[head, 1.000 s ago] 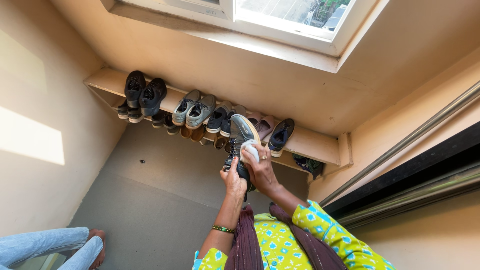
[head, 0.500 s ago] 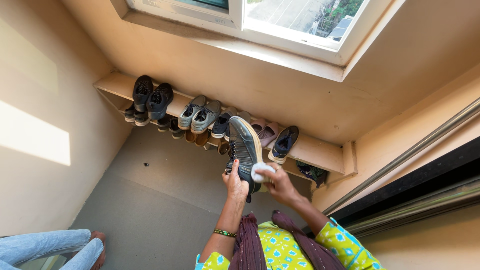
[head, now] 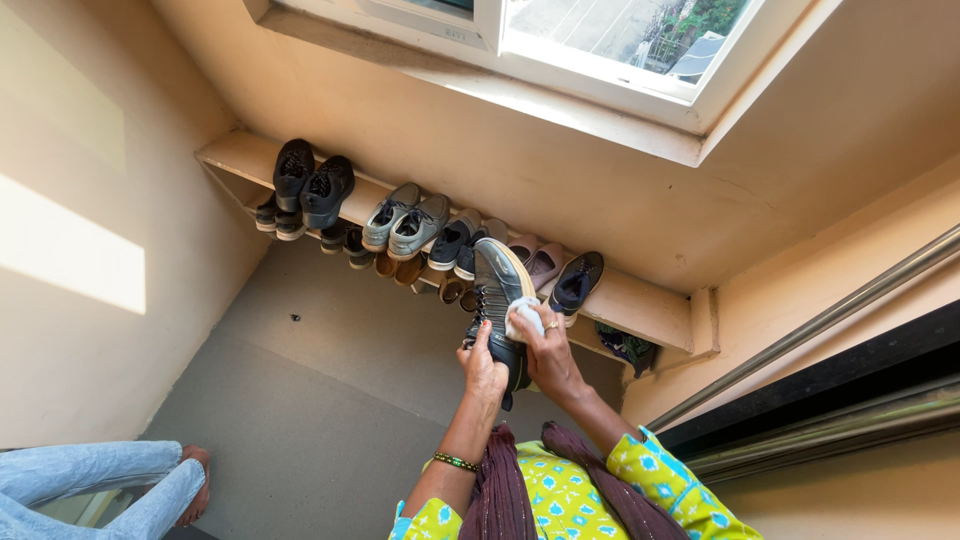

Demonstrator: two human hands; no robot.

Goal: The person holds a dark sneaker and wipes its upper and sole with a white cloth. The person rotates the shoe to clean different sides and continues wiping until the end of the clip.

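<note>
Between both hands a grey sneaker [head: 497, 300] is held up, toe away from the body; the left hand [head: 484, 368] has its fingers wrapped round the heel end, while the right hand [head: 548, 358] has its fingers pinched on a white cloth [head: 523, 319] pressed against the shoe's side; beyond the fingers a shoe shelf [head: 640, 300] carries pairs in a row; far left of the fingers, a person's jeans-clad legs [head: 90, 480] are seen on the floor.

The right hand [head: 550, 360] with the white cloth [head: 523, 318] has moved back up along the grey shoe [head: 497, 300]. Half a second ago the cloth was low, near the heel by the left hand [head: 483, 368]; now it presses on the shoe's side, higher up.
</note>
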